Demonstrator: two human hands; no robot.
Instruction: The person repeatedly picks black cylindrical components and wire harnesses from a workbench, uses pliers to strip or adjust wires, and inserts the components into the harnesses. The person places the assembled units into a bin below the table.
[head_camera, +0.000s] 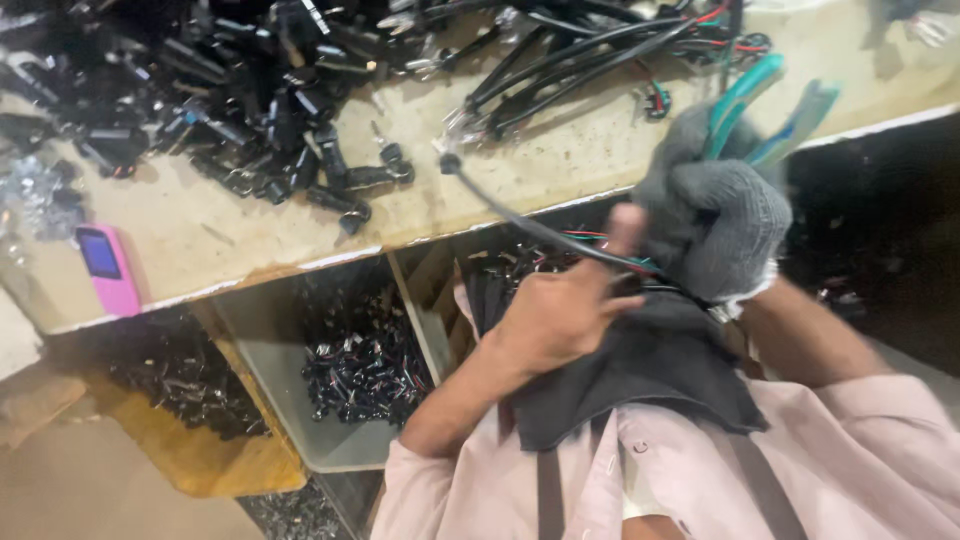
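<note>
Pinching a black cable (520, 222) just below the workbench (230, 235), the left hand (560, 315) grips it; the gloved right hand (715, 235) clasps teal-handled pliers (760, 105).

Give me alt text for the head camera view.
A bare left hand holds a black cable while the grey-gloved right hand grips teal-handled pliers at its end. Beyond, a worn workbench carries heaps of black connectors and a pink device.

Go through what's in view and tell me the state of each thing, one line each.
Left hand: bare, pinching the thin black cable.
Right hand: in a grey knitted glove, gripping the teal-handled pliers, handles spread.
Pink phone: lying flat on the bench, screen lit.
Grey plastic bin: partly filled with black parts.
</note>
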